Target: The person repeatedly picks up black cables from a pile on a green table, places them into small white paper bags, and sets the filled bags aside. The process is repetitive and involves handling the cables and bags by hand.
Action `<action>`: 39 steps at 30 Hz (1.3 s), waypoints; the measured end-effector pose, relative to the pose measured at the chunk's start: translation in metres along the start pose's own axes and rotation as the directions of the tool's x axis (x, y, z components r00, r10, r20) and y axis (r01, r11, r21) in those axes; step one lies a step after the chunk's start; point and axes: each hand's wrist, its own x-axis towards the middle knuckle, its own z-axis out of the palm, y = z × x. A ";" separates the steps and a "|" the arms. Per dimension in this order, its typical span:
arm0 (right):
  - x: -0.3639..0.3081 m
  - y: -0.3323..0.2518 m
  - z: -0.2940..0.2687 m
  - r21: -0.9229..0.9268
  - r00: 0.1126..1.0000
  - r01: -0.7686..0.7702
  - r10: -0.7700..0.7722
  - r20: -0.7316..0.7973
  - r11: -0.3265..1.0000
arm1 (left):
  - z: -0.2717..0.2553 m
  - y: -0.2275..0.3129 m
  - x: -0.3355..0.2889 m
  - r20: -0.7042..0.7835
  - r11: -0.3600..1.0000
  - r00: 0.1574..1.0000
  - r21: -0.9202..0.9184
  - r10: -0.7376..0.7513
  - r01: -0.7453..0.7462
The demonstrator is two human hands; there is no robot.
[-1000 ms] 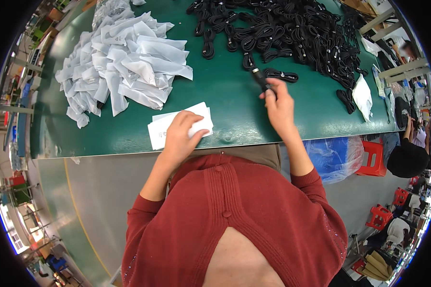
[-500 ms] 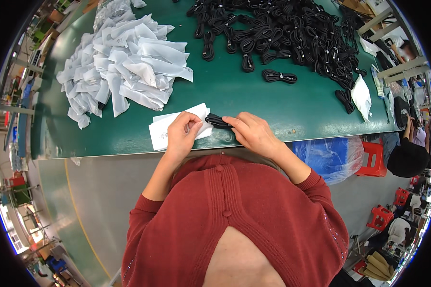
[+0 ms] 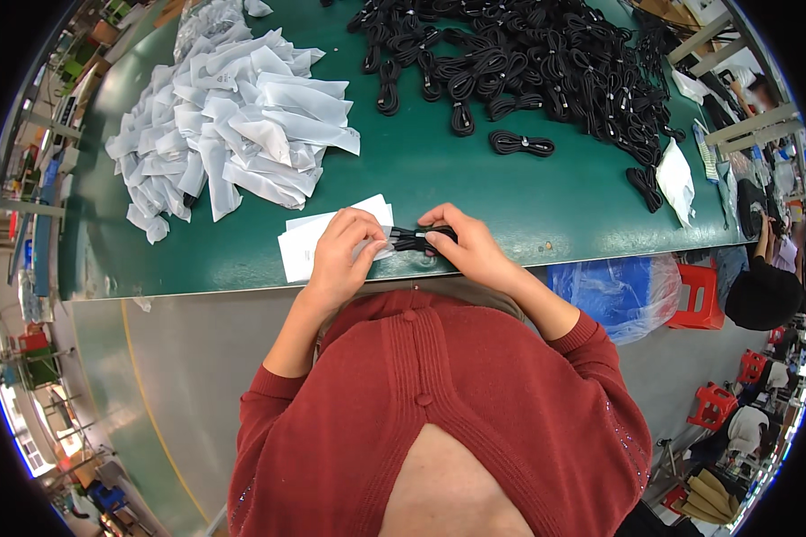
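At the near edge of the green table lies a small stack of flat white bags (image 3: 301, 244). My left hand (image 3: 338, 254) is closed on the right end of the top bag, thumb and fingers pinching it. Just to its right, my right hand (image 3: 467, 242) grips a coiled black cable (image 3: 410, 240) between thumb and fingers. The cable's left end meets the bag's edge at my left fingertips; whether it is inside the opening is hard to make out.
A heap of filled whitish bags (image 3: 242, 116) covers the table's far left. Many coiled black cables (image 3: 546, 63) are piled at the far right, with a single coil (image 3: 521, 143) nearer. A white packet (image 3: 675, 183) lies near the right edge. Beyond stand red stools (image 3: 695, 299).
My right hand has shifted its hold on the cable, its fingers now spread around the coil's right part. My left hand stays at the bag, slightly further right.
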 end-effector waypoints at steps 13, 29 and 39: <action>0.018 -0.009 0.004 -0.172 0.770 0.633 -0.637 0.040 0.755 | -0.025 -0.005 0.001 -0.011 0.982 0.990 -0.135 -0.138 0.136; 0.033 -0.047 0.035 -0.010 0.804 0.581 -0.576 -0.146 0.814 | -0.027 0.005 0.009 -0.055 0.701 0.972 -0.702 -0.228 0.125; 0.056 -0.043 0.012 0.225 0.911 0.364 -0.294 -0.290 0.904 | -0.124 -0.069 0.039 -0.343 0.600 0.699 -0.785 -0.627 0.153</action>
